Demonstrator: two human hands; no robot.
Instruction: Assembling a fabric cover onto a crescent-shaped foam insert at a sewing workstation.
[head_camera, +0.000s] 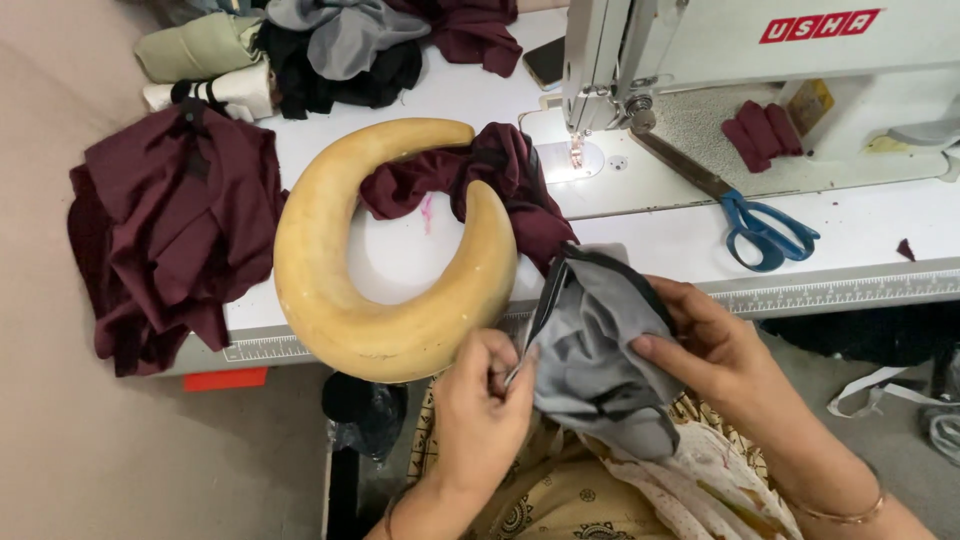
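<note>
A grey fabric piece with a dark edge (598, 350) is held over my lap in front of the table. My left hand (482, 405) pinches its left edge, and a thin metal tool sticks up from those fingers. My right hand (715, 350) grips the fabric's right side. A maroon cloth (500, 180) lies on the white table (660, 240), trailing from the sewing machine's needle area toward the grey piece.
A large curved yellow wooden form (350, 290) lies on the table's left. Blue-handled scissors (765, 232) rest to the right of the white sewing machine (720, 60). Maroon garments (170, 230) hang off the left edge. More fabric (330, 50) is piled at the back.
</note>
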